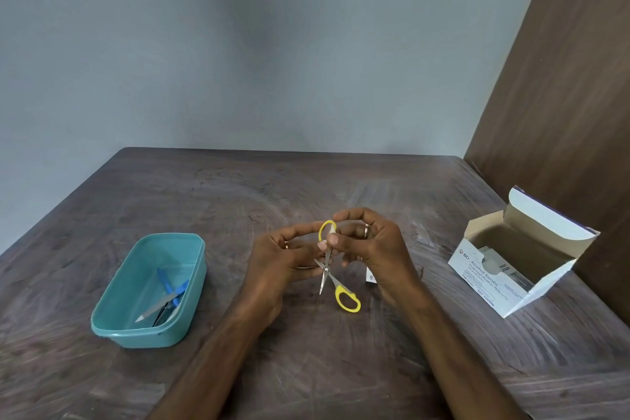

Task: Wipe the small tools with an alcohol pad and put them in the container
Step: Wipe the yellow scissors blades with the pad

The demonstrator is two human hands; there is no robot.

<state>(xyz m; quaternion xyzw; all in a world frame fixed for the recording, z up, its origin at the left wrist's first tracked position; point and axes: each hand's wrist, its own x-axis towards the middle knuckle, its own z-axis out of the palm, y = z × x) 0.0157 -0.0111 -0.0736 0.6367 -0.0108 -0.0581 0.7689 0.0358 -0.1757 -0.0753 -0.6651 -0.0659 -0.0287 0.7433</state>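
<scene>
Small scissors [328, 269] with yellow handles hang open between both hands above the table's middle. My left hand [279, 262] pinches the upper yellow loop and blade. My right hand [371, 249] presses a small white alcohol pad [331, 231] against that upper handle with thumb and forefinger. The lower yellow loop [347, 298] points toward me. A teal plastic container [112, 327] stands to the left; inside lie blue-handled tools [170, 297] and a metal blade-like tool.
An open white box of alcohol swabs [494, 280] stands at the right, close to a brown wooden panel [562, 78]. A torn pad wrapper [371, 274] lies under my right hand. The dark wooden table [238, 187] ends at a grey wall.
</scene>
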